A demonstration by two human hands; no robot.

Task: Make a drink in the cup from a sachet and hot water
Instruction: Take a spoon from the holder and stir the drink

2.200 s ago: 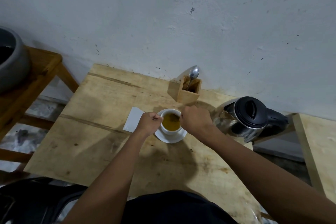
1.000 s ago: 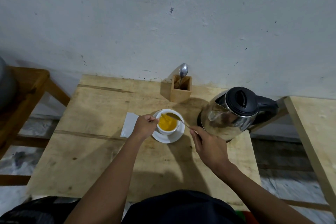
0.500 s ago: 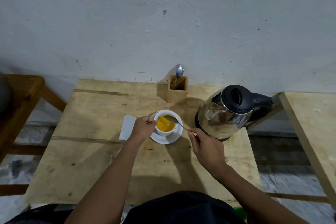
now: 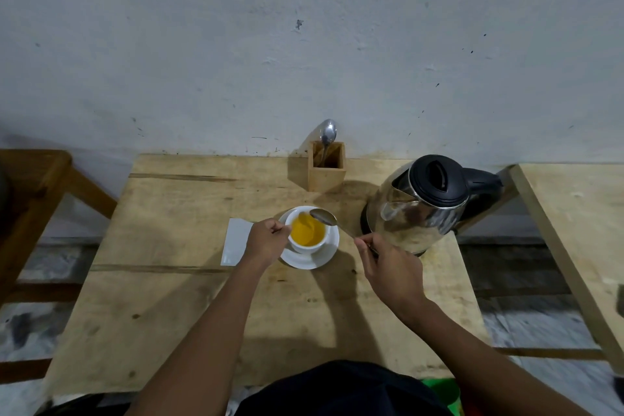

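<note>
I've got a bare plank table (image 4: pixel 162 297) against a scuffed white wall (image 4: pixel 304 44), white cup (image 4: pixel 305 246) of yellow drink on its saucer (image 4: pixel 312 260) mid-table, left hand (image 4: pixel 266 241) curled closed at its handle, right hand (image 4: pixel 388 267) pinching a teaspoon (image 4: pixel 324 217) over the rim, kettle (image 4: pixel 425 203) right, sachet (image 4: pixel 236 241) left

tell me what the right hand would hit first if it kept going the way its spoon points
Most likely the far rim of the cup: the spoon in the right hand angles up-left over it. Depth is unclear, so it might pass above.
</note>
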